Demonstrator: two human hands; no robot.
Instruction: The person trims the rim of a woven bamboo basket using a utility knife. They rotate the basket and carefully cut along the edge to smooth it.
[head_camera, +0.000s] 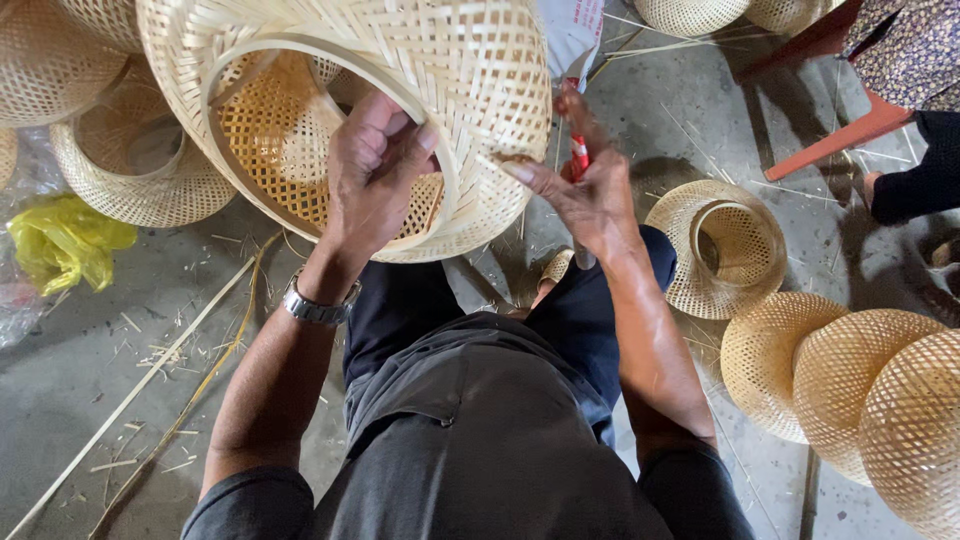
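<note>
Gripping the hoop rim of a big woven basket (400, 90), the left hand (372, 170) has its fingers curled shut over the rim, thumb outside, knuckles inside the opening. The basket hangs tilted above the lap, mouth turned toward the person, near the middle of the view. On its right side the right hand (590, 190) closes on red-handled shears (579, 155), forefinger stretched out and touching the weave near a stray strip end; the blades are hidden, so I cannot tell what they bite. Judging from that, trimming a loose end looks like the step in hand, and doing it well means keeping the left grip firm so the rim does not turn, and cutting close without nicking the neighbouring strips. More baskets lie around: a small one (725, 245) on the floor (90, 340) to the right, three domed ones (850, 390) near right, others far left. A yellow bag (65, 240) sits left, long bamboo strips (150, 390) beside it, and a red chair (835, 130) far right.
</note>
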